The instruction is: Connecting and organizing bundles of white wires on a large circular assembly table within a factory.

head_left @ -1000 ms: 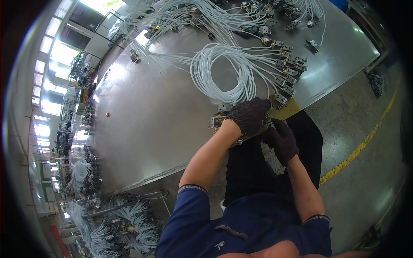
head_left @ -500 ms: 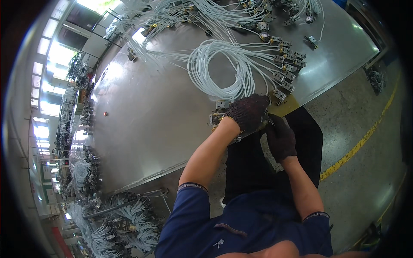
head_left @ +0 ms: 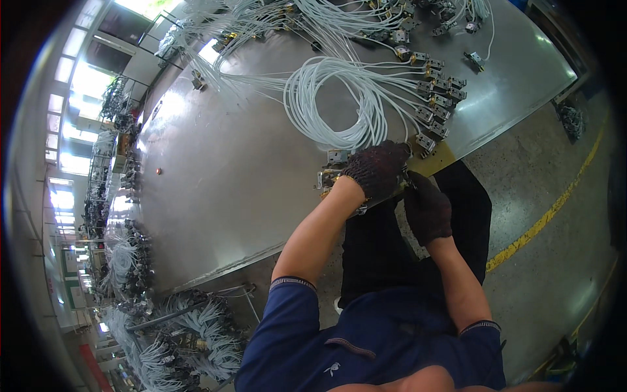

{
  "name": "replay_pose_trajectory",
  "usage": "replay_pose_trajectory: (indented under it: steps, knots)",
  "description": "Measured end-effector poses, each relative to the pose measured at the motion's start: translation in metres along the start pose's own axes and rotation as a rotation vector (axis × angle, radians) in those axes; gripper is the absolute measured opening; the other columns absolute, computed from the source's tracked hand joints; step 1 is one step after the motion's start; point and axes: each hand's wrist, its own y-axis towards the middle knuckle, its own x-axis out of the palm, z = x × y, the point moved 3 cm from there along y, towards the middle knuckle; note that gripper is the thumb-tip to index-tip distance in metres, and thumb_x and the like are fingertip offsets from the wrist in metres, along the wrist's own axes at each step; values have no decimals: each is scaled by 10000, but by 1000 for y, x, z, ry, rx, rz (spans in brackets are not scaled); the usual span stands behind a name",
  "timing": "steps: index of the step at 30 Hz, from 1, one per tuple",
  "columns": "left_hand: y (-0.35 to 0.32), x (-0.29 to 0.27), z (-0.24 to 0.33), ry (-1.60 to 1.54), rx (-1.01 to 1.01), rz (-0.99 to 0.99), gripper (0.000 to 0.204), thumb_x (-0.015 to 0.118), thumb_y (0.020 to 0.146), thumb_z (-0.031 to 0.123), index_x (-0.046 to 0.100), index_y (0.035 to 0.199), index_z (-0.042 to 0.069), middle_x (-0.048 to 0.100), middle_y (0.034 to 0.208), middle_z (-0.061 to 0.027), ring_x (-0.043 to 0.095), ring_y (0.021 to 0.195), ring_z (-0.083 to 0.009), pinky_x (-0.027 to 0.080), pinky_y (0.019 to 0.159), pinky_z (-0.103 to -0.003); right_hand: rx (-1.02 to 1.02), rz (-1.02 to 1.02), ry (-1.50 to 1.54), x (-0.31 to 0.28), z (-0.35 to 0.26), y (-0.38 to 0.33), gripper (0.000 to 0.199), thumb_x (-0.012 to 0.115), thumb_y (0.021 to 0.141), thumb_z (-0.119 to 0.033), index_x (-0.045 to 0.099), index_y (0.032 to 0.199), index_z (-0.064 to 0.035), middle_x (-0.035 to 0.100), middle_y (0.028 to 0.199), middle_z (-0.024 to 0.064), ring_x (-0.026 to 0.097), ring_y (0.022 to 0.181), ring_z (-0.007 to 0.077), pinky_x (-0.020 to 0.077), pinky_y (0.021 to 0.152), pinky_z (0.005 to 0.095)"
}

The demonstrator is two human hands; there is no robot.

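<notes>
Both hands, the left hand [head_left: 377, 171] and the right hand [head_left: 428, 208], wear dark knitted work gloves with a speckled weave. The forearms are bare. A blue short-sleeved shirt has darker ribbed cuffs and a small white emblem on the chest, above black trousers.

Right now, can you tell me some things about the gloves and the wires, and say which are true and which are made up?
1. Both hands wear dark gloves. True: the left hand and right hand are gloved.
2. The white cable coil hangs off the table. False: it lies on the metal table.
3. The sleeves are red. False: they are blue.
4. A yellow line runs along the floor. True.
</notes>
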Motion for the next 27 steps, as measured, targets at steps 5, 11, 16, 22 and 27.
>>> replay_pose_trajectory:
  steps: [5,11,16,22,27]
  knots:
    - [-1,0,0,-13,47,35,397,664,844,128,605,1230,58,676,1158,-226,659,1117,-414,554,919,-518,-35,15,-56,2,0,0,368,644,926,-30,654,1294,-51,712,1176,220,703,1085,390,582,889,442]
    - [0,1,-1,-16,51,46,389,651,839,106,607,1220,41,685,1134,-231,664,1098,-421,556,912,-518,-41,18,-142,4,2,-3,379,672,922,-52,653,1300,-71,721,1135,213,710,1041,390,586,856,443]
    - [-1,2,-2,-32,63,71,388,640,838,100,606,1219,41,686,1131,-231,666,1096,-421,557,909,-518,-80,35,-147,7,1,-4,379,689,917,-59,654,1294,-66,723,1104,212,715,1012,384,586,834,436]
    - [-3,-1,2,-25,22,69,395,634,837,105,604,1228,59,685,1117,-235,669,1085,-421,557,902,-519,-115,63,-203,14,2,-1,373,693,920,-89,653,1289,-60,721,1040,195,712,935,383,572,784,454]
    - [-3,-2,2,-36,-27,66,346,667,812,132,645,1152,72,690,1107,-221,677,1080,-418,562,887,-514,-170,169,-216,19,-1,1,317,693,911,-116,665,1224,-69,713,989,169,695,881,390,555,751,474]
